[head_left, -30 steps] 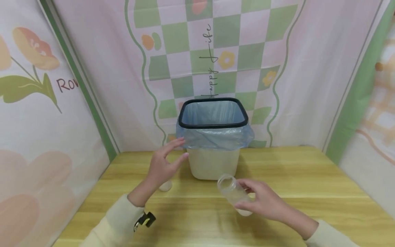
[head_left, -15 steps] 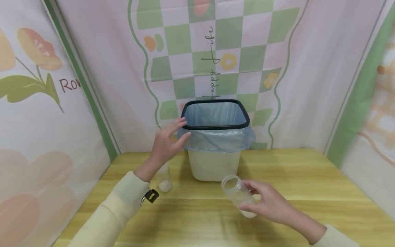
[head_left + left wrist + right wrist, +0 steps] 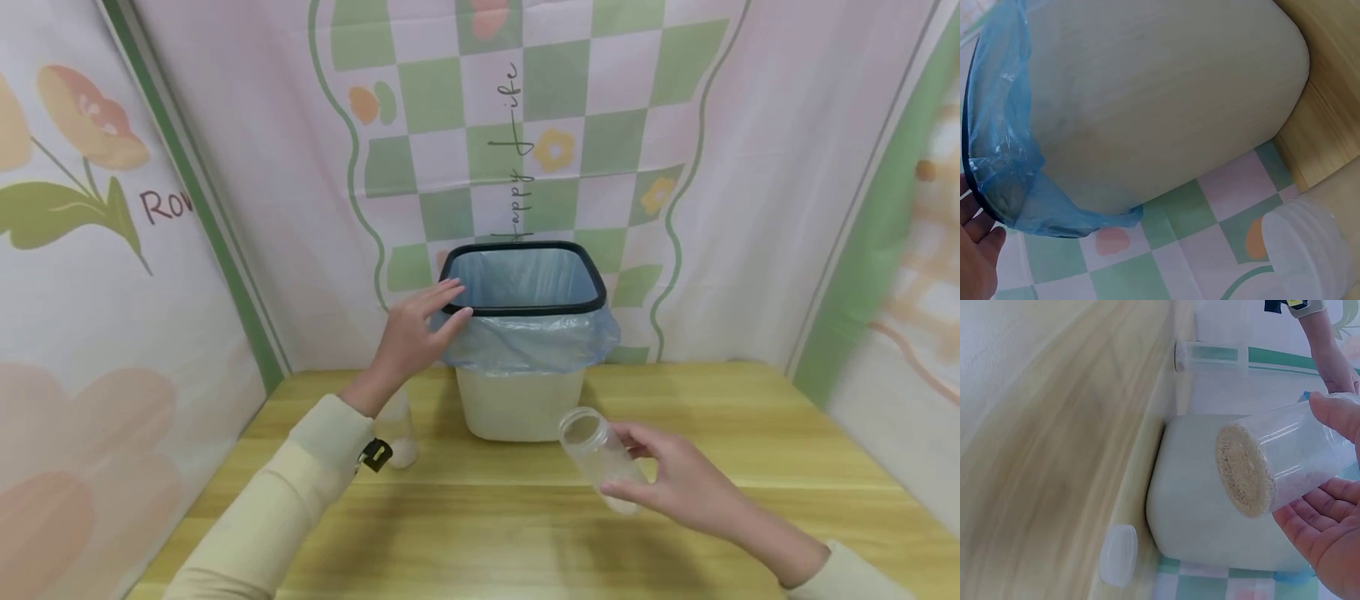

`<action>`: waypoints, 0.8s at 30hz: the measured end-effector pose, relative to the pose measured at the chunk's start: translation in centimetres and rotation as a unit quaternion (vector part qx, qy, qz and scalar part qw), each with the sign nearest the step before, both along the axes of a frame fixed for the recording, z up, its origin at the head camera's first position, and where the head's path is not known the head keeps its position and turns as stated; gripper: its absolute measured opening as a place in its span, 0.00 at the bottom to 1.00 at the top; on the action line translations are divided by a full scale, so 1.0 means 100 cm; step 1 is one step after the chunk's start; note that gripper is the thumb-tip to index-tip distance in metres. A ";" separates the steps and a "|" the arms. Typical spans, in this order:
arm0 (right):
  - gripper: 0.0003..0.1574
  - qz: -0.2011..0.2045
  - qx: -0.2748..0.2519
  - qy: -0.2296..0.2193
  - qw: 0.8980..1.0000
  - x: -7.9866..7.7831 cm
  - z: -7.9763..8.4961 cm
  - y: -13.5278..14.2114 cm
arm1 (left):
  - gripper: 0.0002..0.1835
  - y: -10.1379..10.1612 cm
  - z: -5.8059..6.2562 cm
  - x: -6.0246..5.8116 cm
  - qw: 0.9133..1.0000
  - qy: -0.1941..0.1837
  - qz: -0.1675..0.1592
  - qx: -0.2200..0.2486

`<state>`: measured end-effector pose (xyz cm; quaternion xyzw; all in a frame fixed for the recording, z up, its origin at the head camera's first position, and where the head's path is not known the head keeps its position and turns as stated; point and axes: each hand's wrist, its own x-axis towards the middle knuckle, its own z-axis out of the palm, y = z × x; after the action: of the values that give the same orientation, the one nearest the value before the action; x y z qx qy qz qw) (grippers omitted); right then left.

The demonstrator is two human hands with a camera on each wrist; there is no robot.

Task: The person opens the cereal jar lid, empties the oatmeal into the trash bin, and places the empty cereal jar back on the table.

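Observation:
In the head view my left hand (image 3: pixel 416 329) is at the near left corner of the bin's black rim (image 3: pixel 525 311). Its fingers reach over the rim while the thumb lies on the outer side. A blue bag (image 3: pixel 536 342) lines the off-white bin (image 3: pixel 521 404). My right hand (image 3: pixel 678 479) holds a clear plastic jar (image 3: pixel 596 454), lidless and tilted with its mouth up and to the left. Grainy tan stuff (image 3: pixel 1241 469) covers the jar's bottom in the right wrist view.
Partly behind my left forearm, a second clear jar (image 3: pixel 397 433) stands on the wooden table (image 3: pixel 465 533). A whitish translucent lid (image 3: pixel 1119 555) lies on the table in the right wrist view. A patterned curtain (image 3: pixel 750 208) hangs behind the bin.
My left hand has risen and moved right, from beside the bag to the bin's rim. The right hand has shifted right with the jar. The second jar shows more from behind my left arm.

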<state>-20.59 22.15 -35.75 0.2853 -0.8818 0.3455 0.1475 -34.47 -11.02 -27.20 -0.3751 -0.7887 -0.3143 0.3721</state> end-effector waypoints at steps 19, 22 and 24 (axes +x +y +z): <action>0.37 -0.025 0.008 0.037 0.999 -0.005 0.026 0.016 | 0.16 0.007 0.007 -0.011 1.000 0.013 0.003 -0.019; 0.36 -0.022 0.007 0.047 0.999 -0.005 0.030 0.018 | 0.15 0.007 0.007 -0.012 1.000 0.015 0.007 -0.022; 0.35 -0.023 0.009 0.053 0.998 -0.006 0.034 0.019 | 0.16 0.007 0.007 -0.013 0.999 0.017 0.010 -0.026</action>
<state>-21.16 24.07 -32.38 0.2841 -0.8820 0.3188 0.1993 -35.75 -10.34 -26.49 -0.3816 -0.7940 -0.2837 0.3788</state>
